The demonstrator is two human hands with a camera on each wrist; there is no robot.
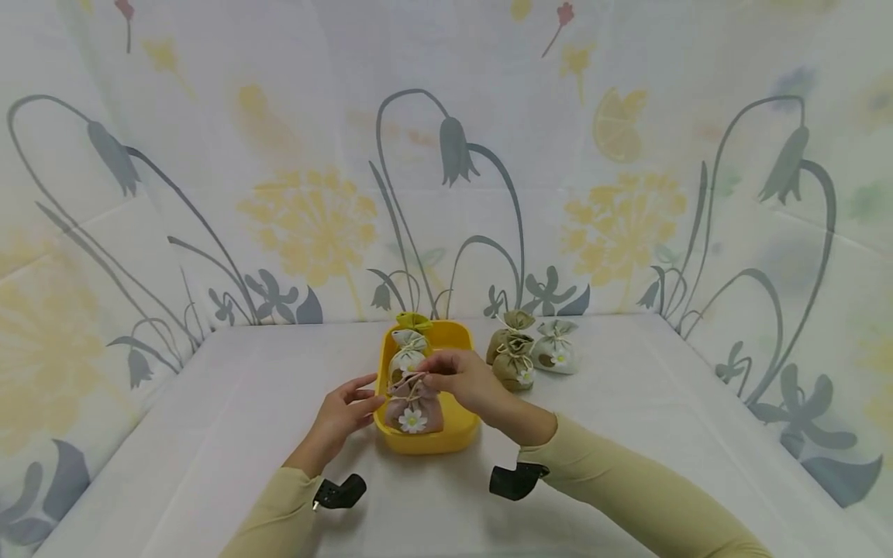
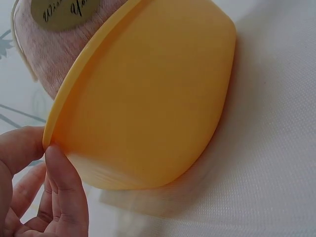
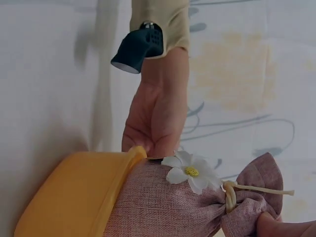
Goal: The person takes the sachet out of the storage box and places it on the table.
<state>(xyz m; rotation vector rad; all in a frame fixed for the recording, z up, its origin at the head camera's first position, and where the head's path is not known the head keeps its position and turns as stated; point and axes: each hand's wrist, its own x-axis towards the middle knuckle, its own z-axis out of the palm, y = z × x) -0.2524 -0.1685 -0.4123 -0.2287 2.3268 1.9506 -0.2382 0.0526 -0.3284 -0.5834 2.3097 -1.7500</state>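
A yellow plastic basin (image 1: 432, 444) stands on the white-covered table. My left hand (image 1: 335, 426) pinches its left rim between thumb and finger, as the left wrist view shows. My right hand (image 1: 477, 389) pinches the gathered top of a dusty-pink drawstring pouch (image 1: 425, 418) with a white flower on it. This pouch is at the near left of the basin, its lower part hidden by the wall in the right wrist view (image 3: 153, 202). Behind it in the basin are a whitish pouch (image 1: 407, 358) and a yellow-green pouch (image 1: 415, 322), both partly hidden.
Right of the basin stand two olive-brown pouches, the nearer one (image 1: 514, 370) overlapping the farther one (image 1: 518, 318). Beside them is a pale grey pouch (image 1: 556, 350) with a flower. A patterned cloth (image 1: 432, 217) hangs behind the table.
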